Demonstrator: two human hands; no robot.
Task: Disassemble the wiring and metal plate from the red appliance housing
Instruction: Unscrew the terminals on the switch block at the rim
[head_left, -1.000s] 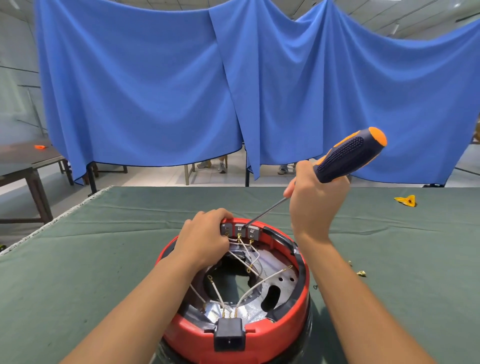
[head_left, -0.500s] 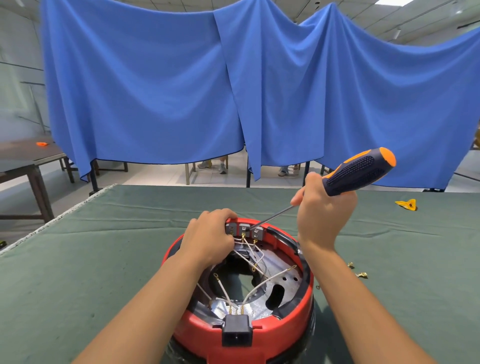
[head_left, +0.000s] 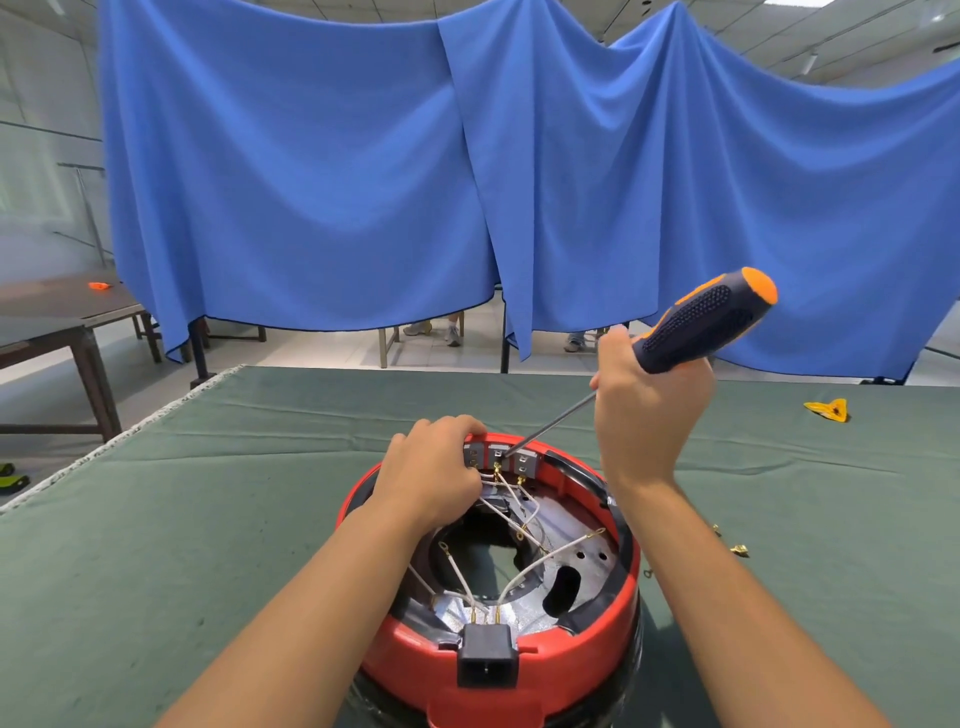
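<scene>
Screwdriver (head_left: 691, 332) tip now at the middle terminal.
We keep left hand (head_left: 434, 475) curled on the terminal block (head_left: 498, 457) at red housing's (head_left: 519, 660) far rim, on counter (head_left: 156, 545); right hand (head_left: 649, 410) clamped round handle, dropped vs 1 s ago.

Round red housing (head_left: 540, 660) lies open, white wires (head_left: 545, 564) crossing its metal plate (head_left: 587, 566).
</scene>
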